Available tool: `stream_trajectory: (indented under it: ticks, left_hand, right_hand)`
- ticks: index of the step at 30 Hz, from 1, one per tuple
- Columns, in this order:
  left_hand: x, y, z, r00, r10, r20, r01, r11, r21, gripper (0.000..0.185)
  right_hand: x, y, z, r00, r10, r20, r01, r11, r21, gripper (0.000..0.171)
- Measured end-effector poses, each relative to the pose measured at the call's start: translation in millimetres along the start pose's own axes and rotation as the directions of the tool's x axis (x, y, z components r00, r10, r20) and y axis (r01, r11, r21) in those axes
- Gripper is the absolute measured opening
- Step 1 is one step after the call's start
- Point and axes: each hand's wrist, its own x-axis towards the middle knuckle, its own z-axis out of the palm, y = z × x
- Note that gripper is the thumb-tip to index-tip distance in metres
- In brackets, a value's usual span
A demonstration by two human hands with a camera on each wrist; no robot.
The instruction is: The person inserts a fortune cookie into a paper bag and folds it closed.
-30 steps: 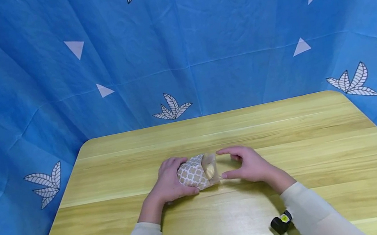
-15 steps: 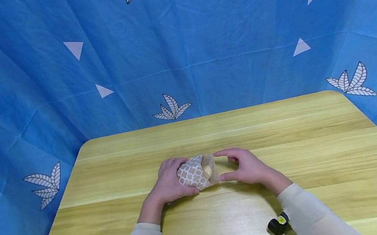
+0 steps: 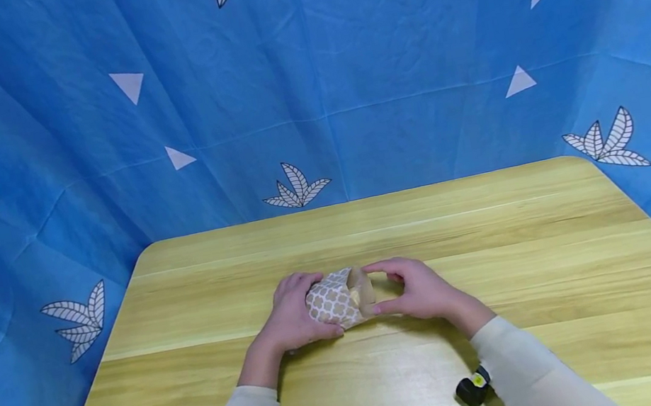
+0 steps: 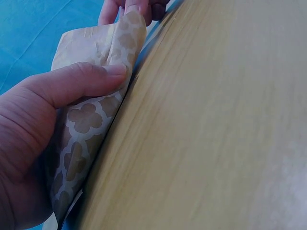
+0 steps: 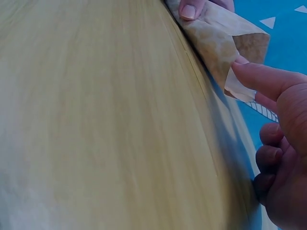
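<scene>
Paper bag [image 3: 334,302] with the white lattice print lies on its side near the middle of the wooden bench [image 3: 498,231], mouth facing the person's right. Left hand [image 3: 293,316] has its grip wrapped round the closed end, thumb pressed on the patterned side. Right hand [image 3: 418,291] pinches the open rim between thumb and forefinger, something pale yellow showing inside.
</scene>
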Motion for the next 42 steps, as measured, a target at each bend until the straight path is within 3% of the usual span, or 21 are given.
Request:
stream_trajectory:
  ticks: [26,42]
  left_hand:
    - [0.9,1.2,0.4,1.0,0.009,-0.005,-0.009,1.0,-0.004,0.106]
    - [0.4,4.3,0.2,1.0,0.023,0.0,-0.023,1.0,-0.004,0.104]
  right_hand:
    - [16.0,-5.0,16.8,1.0,-0.028,0.003,0.029,0.997,-0.078,0.067]
    - [20.4,-10.3,25.1,0.999,-0.036,0.012,0.038,0.977,-0.211,0.06]
